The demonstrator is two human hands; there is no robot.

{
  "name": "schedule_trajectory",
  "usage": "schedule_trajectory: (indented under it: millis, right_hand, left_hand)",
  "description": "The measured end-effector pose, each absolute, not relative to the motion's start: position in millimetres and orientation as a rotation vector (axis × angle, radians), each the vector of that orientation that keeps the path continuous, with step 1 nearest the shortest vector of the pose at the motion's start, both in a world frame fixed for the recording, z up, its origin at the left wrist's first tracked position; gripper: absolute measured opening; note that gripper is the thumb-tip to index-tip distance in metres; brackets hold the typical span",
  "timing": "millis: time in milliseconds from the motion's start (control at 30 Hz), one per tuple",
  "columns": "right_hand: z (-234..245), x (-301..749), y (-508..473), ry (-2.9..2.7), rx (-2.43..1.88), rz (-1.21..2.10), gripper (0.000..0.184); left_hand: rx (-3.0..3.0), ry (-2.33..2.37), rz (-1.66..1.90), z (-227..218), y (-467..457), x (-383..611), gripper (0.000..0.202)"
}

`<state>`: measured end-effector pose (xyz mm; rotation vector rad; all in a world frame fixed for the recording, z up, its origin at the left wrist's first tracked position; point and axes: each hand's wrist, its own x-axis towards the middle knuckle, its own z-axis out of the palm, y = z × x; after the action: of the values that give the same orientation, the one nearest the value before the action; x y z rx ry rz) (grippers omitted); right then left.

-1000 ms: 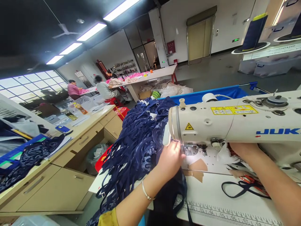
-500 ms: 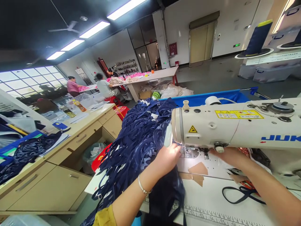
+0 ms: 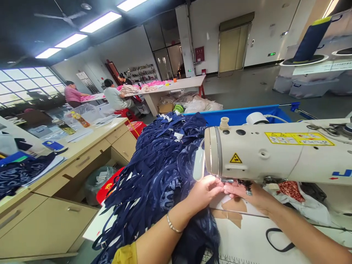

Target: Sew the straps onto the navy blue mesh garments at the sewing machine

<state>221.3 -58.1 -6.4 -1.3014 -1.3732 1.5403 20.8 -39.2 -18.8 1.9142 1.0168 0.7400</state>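
A white sewing machine (image 3: 275, 154) stands on a white table (image 3: 247, 238). Under its head, at the needle area, my left hand (image 3: 205, 190) and my right hand (image 3: 244, 192) meet with fingertips touching. My left hand lies against the dark blue lace fabric (image 3: 159, 172), piled high to the left of the machine and spilling over the table's edge. Whether either hand pinches fabric is hidden by the machine head. I wear a thin bracelet (image 3: 173, 227) on my left wrist.
A beige desk with drawers (image 3: 68, 168) runs along the left, carrying papers and more blue fabric. A blue bin (image 3: 247, 113) stands behind the machine. A dark strap loop (image 3: 275, 242) lies on the table. People sit at a far table (image 3: 176, 86).
My right hand has moved left from beneath the machine arm to meet my left hand at the needle. The view has shifted slightly right and down.
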Motion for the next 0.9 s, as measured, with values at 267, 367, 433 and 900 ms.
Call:
schedule_trajectory:
  millis: [267,367,433,900]
  right_hand:
    - [-9,221,-58,-1.373,-1.372,1.600,0.049]
    - [-15,217,-57,-1.292,-1.337,1.656,0.052]
    - [-20,215,-56,-1.288,-1.335,1.654,0.052]
    - [-48,209,-40,-1.600,-1.631,1.296,0.033]
  left_hand:
    - [1.976,1.091,0.774,-18,-42,23,0.011]
    - [1.954,1.109,0.765,-19,-42,23,0.010]
    - [1.937,1.107,0.784,-21,-42,23,0.009]
    - [2.011,1.073,0.785,-17,-44,25,0.010]
